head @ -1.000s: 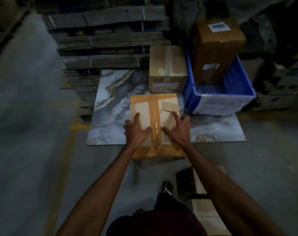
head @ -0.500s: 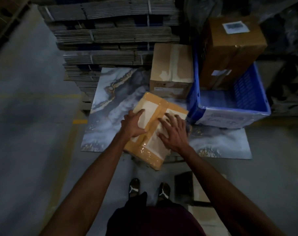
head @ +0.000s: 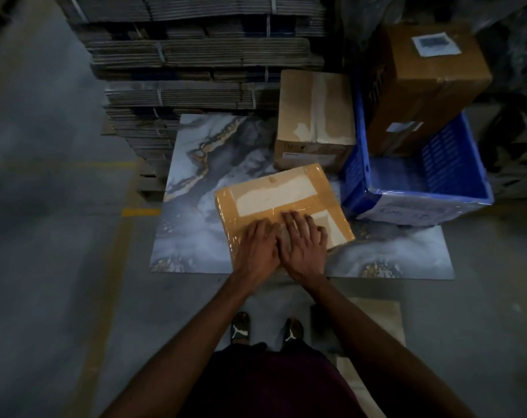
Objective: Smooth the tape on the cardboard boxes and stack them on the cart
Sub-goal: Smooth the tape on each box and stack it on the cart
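Hands [head: 257, 247] [head: 303, 247] flat on taped box [head: 274, 194]; three boxes, maybe more

Your arms are bare from the bottom edge of the view right down to the wrists, with no sleeves, watch or bands showing on either. Your left hand [head: 257, 251] and right hand [head: 304, 247] are ungloved, and I can make out no rings in this dim light. You wear a dark maroon garment [head: 271, 384] over your torso. On your feet are dark sandals [head: 240, 328], each with a pale logo across the strap.
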The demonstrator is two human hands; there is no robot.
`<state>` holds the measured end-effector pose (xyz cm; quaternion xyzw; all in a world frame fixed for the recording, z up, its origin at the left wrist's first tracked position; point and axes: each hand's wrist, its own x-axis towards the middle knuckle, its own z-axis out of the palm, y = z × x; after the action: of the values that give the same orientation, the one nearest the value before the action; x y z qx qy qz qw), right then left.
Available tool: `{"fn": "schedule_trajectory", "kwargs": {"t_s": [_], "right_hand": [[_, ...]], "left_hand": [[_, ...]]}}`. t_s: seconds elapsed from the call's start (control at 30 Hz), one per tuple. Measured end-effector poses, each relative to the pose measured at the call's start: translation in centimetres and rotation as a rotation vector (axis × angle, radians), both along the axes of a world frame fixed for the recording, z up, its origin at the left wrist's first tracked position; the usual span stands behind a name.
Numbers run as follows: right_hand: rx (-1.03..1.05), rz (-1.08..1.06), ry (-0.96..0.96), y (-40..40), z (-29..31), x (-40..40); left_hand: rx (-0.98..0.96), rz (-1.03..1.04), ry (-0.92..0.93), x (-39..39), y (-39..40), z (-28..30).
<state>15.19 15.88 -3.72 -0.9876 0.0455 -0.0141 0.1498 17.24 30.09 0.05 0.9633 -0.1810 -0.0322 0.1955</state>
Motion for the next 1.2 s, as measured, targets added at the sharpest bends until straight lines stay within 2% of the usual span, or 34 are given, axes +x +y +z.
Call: {"fn": "schedule_trajectory", "kwargs": {"t_s": [0.1,0.17,0.3,0.43,0.53,0.7,0.87,0.97,1.2], "right_hand": [[0.053,-0.109,0.034,3.8,-0.2,-0.1],[0.084,-0.145,0.023,4.7,0.0,-0.1],[0.009,-0.103,0.043,4.4,0.6,-0.4],[0.003,-0.105,0.126,4.6,1.1,0.1],[-0.047,-0.018,0.131,3.9,2.1,1.5],[0.015,0.099,0.146,2.5,1.4,1.6],[0.039,0.172,0.154,1.3,2.5,2.8],[0.031,0.164,0.118,-1.3,2.8,2.9],[0.086,0.177,0.149,-2.4,2.3,2.0]], "left_hand": [[0.003,0.055,-0.003,0.0,0.7,-0.5],[-0.028,0.011,0.015,1.0,2.0,-1.2],[0.044,-0.180,-0.089,1.9,3.7,-2.5],[0.046,-0.198,-0.123,2.7,3.9,-2.4],[0.037,-0.220,-0.066,4.3,4.9,-2.5],[0.151,-0.144,-0.009,3.3,4.4,-1.7],[0.164,-0.108,0.045,4.1,3.4,0.5],[0.179,-0.105,-0.001,3.9,4.0,1.4],[0.177,-0.041,0.074,3.0,3.4,1.1]]}}
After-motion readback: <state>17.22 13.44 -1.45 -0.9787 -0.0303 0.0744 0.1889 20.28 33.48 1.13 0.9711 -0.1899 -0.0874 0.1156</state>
